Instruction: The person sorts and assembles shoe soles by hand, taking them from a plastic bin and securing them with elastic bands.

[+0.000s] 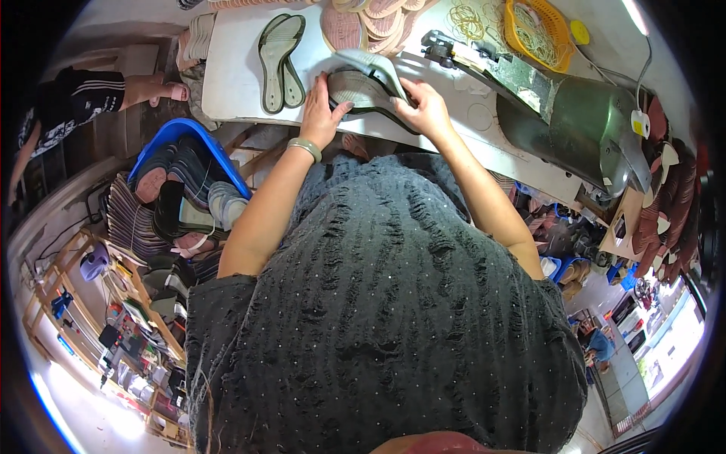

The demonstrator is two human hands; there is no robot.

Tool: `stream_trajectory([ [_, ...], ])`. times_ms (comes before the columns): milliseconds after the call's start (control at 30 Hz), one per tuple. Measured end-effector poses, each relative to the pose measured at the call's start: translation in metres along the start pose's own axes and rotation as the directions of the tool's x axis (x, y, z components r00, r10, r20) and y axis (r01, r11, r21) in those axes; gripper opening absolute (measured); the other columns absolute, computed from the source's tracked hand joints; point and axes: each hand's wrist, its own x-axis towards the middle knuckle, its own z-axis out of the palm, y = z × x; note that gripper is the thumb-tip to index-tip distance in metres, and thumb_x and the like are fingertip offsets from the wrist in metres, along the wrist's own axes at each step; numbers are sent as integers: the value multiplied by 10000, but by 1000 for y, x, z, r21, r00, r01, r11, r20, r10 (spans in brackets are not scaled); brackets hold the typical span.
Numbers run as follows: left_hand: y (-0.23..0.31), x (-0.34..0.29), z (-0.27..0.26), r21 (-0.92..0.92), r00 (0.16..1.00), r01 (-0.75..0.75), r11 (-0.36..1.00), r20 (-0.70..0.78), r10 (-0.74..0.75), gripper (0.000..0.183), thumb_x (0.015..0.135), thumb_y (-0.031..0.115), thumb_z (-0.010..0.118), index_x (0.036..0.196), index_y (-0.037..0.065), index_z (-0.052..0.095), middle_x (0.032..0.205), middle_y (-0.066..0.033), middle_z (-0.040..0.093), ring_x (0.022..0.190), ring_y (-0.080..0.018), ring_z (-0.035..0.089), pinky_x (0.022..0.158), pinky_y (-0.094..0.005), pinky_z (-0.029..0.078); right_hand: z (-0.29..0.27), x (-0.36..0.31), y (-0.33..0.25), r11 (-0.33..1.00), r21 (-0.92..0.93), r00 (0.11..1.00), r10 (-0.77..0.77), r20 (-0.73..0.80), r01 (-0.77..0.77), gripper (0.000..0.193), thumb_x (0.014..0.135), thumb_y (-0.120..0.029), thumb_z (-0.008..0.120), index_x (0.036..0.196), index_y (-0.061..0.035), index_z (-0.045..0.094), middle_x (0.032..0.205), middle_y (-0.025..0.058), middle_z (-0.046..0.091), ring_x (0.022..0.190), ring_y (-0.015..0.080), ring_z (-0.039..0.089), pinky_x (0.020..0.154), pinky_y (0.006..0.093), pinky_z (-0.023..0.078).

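At the near edge of the white table, my left hand (321, 117) grips the left end of a dark-edged grey shoe sole (357, 89), its thumb over the top and fingers along the side. My right hand (423, 111) pinches the right side of the soles, thumb on top. A second, lighter grey sole (376, 66) lies slantwise above the first, its left end raised. Whether the two are joined cannot be told. Left of my hands, a pair of similar soles (281, 64) lies overlapped on the table.
Pink insoles (370, 26) are piled at the table's far side. A yellow basket (541, 34) of rubber bands stands far right, behind a green machine (522, 83). A blue crate (178, 132) full of soles sits at my left. Another person (83, 98) is at far left.
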Motion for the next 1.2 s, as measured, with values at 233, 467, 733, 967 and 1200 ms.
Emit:
stream_trajectory([
  [233, 32, 9, -18, -130, 991, 97, 987, -76, -108, 771, 879, 398, 583, 1411, -18, 212, 1393, -292, 336, 1307, -412, 328, 1069, -421, 299, -33, 7, -60, -560, 667, 868, -373, 327, -492, 582, 952, -386, 430, 1310, 70, 371, 987, 141, 565, 670, 154, 499, 443, 228, 424],
  [467, 81, 37, -51, -613, 958, 52, 788, -192, -212, 413, 1000, 215, 389, 1359, 10, 384, 1265, -145, 531, 1152, -217, 525, 968, -294, 390, -42, 4, -87, -697, 515, 867, -423, 264, -498, 645, 980, -444, 337, 1326, 100, 319, 842, 122, 481, 480, 137, 427, 318, 222, 367],
  [733, 121, 56, -73, -787, 939, -6, 616, -216, -267, 447, 1015, 298, 342, 1322, -11, 442, 1277, -126, 538, 1179, -200, 508, 996, -284, 369, -45, -1, -96, -690, 560, 886, -406, 223, -458, 587, 980, -405, 364, 1360, 39, 315, 860, 116, 490, 488, 139, 434, 395, 261, 426],
  [967, 125, 62, -74, -865, 968, 250, 436, 216, -125, 411, 960, 274, 392, 1226, -21, 496, 1251, -148, 548, 1142, -272, 524, 996, -378, 382, -64, -17, -109, 258, 954, 964, -171, 202, -154, 417, 910, -96, 537, 1285, -11, 378, 1081, 139, 574, 811, 232, 650, 750, 360, 549],
  [1200, 175, 51, -110, -884, 906, 416, -211, 422, 18, 448, 990, 322, 314, 1272, 7, 464, 1233, -134, 545, 1126, -249, 514, 999, -407, 377, -63, -34, -110, 337, 940, 984, -143, 109, -55, 409, 943, -88, 484, 1324, -27, 349, 1140, 119, 543, 816, 199, 637, 761, 328, 533],
])
